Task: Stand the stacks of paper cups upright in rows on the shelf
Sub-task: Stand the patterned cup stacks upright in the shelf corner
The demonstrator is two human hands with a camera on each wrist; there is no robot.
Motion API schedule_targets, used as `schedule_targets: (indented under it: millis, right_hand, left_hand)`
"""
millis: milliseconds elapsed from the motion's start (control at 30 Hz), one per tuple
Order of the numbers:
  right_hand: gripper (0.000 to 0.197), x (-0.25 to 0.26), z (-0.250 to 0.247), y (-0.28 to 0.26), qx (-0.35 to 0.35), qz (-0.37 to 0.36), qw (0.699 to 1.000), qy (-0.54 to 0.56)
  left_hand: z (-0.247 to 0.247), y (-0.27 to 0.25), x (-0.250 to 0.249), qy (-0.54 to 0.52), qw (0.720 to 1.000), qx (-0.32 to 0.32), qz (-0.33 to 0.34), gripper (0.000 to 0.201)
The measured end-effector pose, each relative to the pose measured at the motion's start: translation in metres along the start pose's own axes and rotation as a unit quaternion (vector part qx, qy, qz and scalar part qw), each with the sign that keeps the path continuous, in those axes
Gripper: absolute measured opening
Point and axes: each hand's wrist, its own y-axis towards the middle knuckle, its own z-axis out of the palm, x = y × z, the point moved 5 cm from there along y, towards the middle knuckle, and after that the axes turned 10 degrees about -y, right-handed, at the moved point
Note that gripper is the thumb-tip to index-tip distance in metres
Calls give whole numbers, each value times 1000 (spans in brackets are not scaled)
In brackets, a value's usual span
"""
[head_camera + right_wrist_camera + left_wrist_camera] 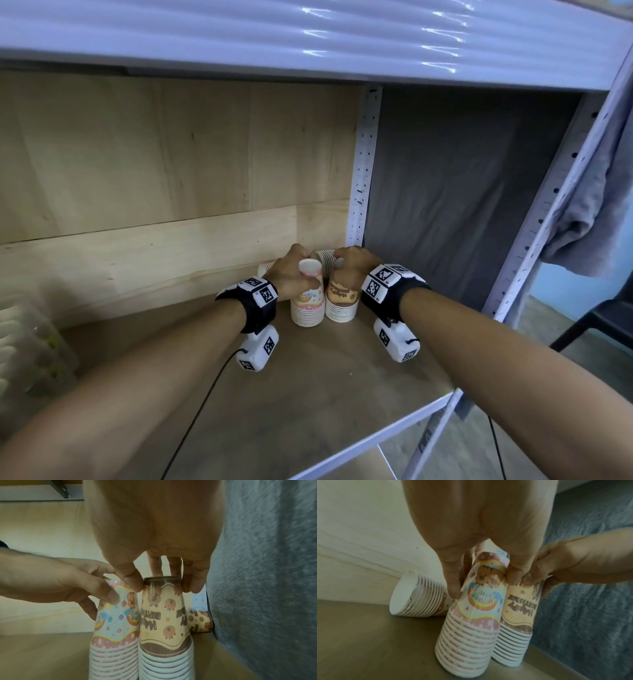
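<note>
1. Our left hand (481, 536) pinched the narrow top of the pink stack (471, 622), thumb on one side and fingers on the other.
2. Our right hand (154, 534) pinched the top of the brown stack (164, 622) the same way; that stack stood touching the pink stack's right side.
3. Both stacks stood rims-down on the shelf (308, 377), so we judged one pair of the row set (neither hand had let go yet).
4. Left of the pink stack, a third stack (419, 595) lay on its side against the wooden back panel (137, 171).
5. Behind the brown stack another stack (200, 622) lay tipped too, so at least two were left to stand.
</note>
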Motion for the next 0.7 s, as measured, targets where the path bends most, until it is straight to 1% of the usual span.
schedule_targets:
  millis: [33, 133, 233, 267, 333, 400, 433, 533, 600, 633, 667, 700]
  right_hand:
    - [5, -2, 0, 1, -3, 3, 1000, 5]
    - [21, -4, -1, 4, -14, 25, 1000, 6]
    - [18, -4, -2, 9, -29, 48, 998, -6]
    - [21, -5, -2, 10, -31, 55, 998, -8]
    - [21, -5, -1, 12, -37, 66, 997, -13]
    - [15, -4, -2, 16, -38, 71, 996, -21]
    - [15, -3, -2, 17, -30, 78, 996, -34]
    - [24, 1, 1, 22, -6, 82, 995, -59]
    - [23, 5, -2, 21, -1, 85, 994, -76]
    - [18, 7, -3, 20, 11, 81, 993, -83]
    - [13, 9, -4, 22, 23, 59, 994, -86]
    - [16, 12, -5, 23, 36, 38, 996, -73]
  left_hand:
    - [-1, 1, -2, 5, 1000, 8, 2, 54]
    - [-2, 2, -12, 34, 999, 34, 3, 48]
    - [-4, 0, -25, 58, 997, 55, 7, 38]
    - [-4, 0, -30, 72, 995, 62, 6, 36]
    - [-4, 0, -37, 116, 990, 79, 13, 38]
    - [-2, 1, -43, 169, 981, 98, 19, 41]
    - [-2, 1, -45, 190, 976, 104, 21, 41]
    - [-4, 1, -49, 230, 967, 110, 17, 40]
    - [-8, 0, -52, 246, 962, 118, 17, 40]
    - [-10, -2, -54, 261, 957, 126, 15, 40]
    - [-13, -5, -56, 278, 951, 135, 10, 41]
    - [-16, -7, -57, 291, 946, 141, 3, 45]
